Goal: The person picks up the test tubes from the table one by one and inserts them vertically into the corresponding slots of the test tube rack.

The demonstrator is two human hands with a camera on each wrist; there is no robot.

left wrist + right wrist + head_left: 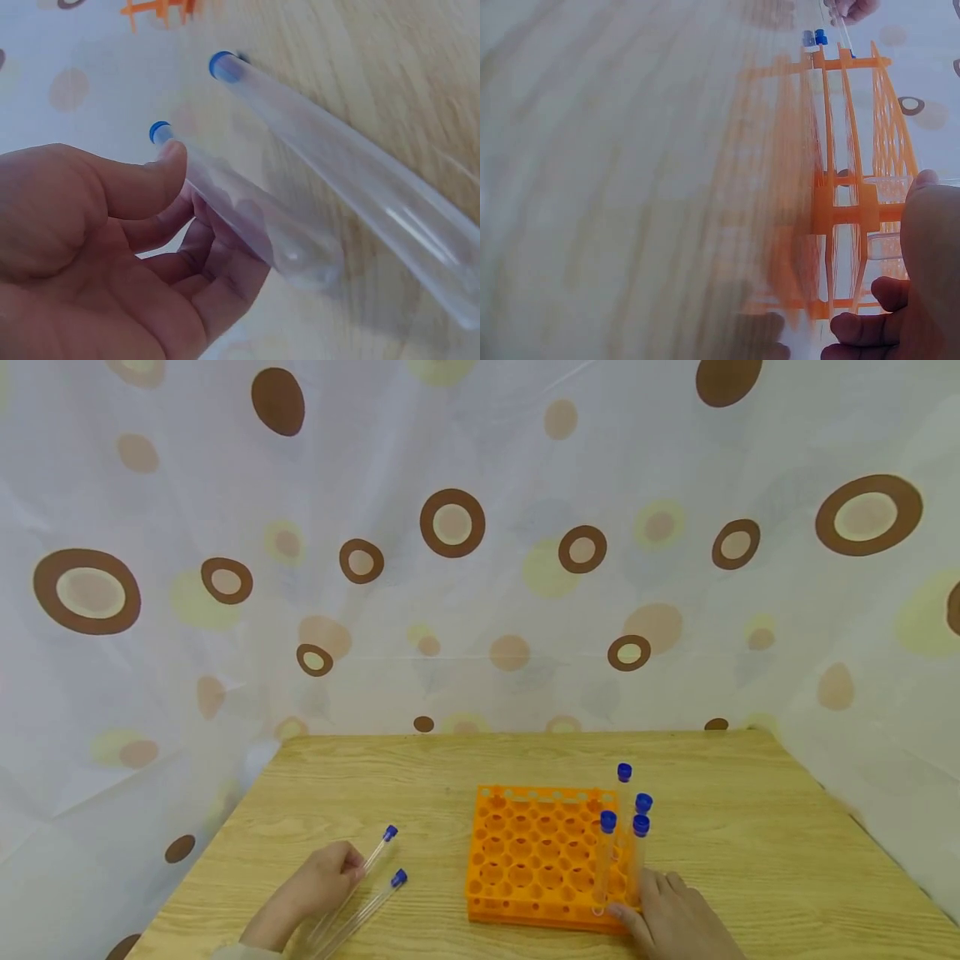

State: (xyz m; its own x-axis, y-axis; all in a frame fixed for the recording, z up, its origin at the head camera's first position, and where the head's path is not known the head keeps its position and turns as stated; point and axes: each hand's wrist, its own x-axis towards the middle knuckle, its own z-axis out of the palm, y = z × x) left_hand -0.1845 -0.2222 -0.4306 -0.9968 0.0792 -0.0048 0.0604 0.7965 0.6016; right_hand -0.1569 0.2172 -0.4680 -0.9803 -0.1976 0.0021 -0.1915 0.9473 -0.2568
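In the head view my left hand (326, 878) is at the left of the table. Its thumb and fingers pinch a clear test tube (238, 206) with a blue cap, which slants close to the tabletop. A second blue-capped test tube (352, 176) lies on the wood beside it. An orange test tube rack (517, 912) stands right of the middle. Gripping its right front corner is my right hand (678, 920), with the thumb at the front and the fingers along the side. Several capped tubes (604, 860) stand upright at the rack's right end; the other holes look unfilled.
The wooden table (420, 768) runs back to a hanging curtain (480, 610) patterned with circles and dots. Bare wood lies between the loose tubes and the rack. More table surface extends to the right of the rack.
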